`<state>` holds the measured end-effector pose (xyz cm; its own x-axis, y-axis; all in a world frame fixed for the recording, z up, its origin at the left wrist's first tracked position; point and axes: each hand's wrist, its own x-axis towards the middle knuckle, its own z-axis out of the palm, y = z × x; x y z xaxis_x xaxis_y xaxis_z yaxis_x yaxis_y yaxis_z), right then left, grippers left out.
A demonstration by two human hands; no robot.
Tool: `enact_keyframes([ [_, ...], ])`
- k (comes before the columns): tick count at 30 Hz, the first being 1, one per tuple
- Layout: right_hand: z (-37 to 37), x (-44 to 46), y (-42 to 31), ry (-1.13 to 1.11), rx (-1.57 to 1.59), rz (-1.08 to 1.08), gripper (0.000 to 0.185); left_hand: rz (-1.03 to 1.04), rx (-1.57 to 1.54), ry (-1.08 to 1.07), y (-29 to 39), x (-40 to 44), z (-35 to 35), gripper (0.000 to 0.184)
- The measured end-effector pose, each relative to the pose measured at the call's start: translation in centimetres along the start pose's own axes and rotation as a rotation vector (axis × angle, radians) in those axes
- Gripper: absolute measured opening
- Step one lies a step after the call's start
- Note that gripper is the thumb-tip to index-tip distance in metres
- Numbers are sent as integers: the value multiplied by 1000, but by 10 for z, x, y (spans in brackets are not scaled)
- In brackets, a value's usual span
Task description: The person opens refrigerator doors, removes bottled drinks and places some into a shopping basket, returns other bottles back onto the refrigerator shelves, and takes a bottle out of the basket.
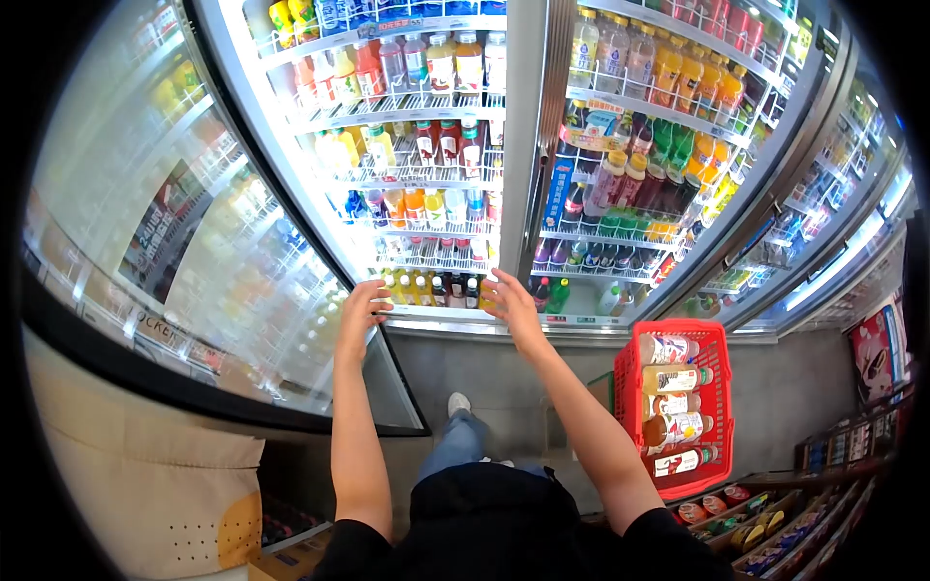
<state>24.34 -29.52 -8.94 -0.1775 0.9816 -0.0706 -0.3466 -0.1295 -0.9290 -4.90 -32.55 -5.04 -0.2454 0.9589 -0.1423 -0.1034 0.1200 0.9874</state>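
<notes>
Both hands reach forward in front of an open fridge whose wire shelves (412,174) hold rows of bottled drinks. My left hand (365,306) is beside the inner edge of the open glass door, fingers apart and empty. To the right, my right hand (511,304) is raised near the fridge's right frame, its fingers spread with nothing between them. Between the hands, small bottles (423,290) stand on the lowest shelf. A red basket (722,387) sits to my right, with several bottles lying on their sides in it.
The glass door (174,242) stands swung open on the left. Closed fridge doors (659,174) continue to the right. Grey floor (790,387) lies beyond the basket. Racks of packaged goods (765,523) are at the lower right. A beige cloth (136,465) hangs at the lower left.
</notes>
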Motion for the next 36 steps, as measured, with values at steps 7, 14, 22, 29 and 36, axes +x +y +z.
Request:
enact_keyframes([
  [7, 17, 68, -1, 9, -58, 35, 46, -41, 104, -189, 16, 100, -8, 42],
  [14, 52, 144, -4, 43, -104, 63, 44, -154, 54, -421, -11, 164, 13, 42],
  [22, 51, 220, 6, 39, -161, 38, 48, -117, 24, -430, -3, 203, 18, 41],
  [29, 44, 291, 19, 77, -171, 22, 48, -77, 151, -360, -4, 242, -14, 42],
  [36, 10, 356, 34, 173, -278, -73, 50, 8, 120, -379, -12, 312, 36, 42],
])
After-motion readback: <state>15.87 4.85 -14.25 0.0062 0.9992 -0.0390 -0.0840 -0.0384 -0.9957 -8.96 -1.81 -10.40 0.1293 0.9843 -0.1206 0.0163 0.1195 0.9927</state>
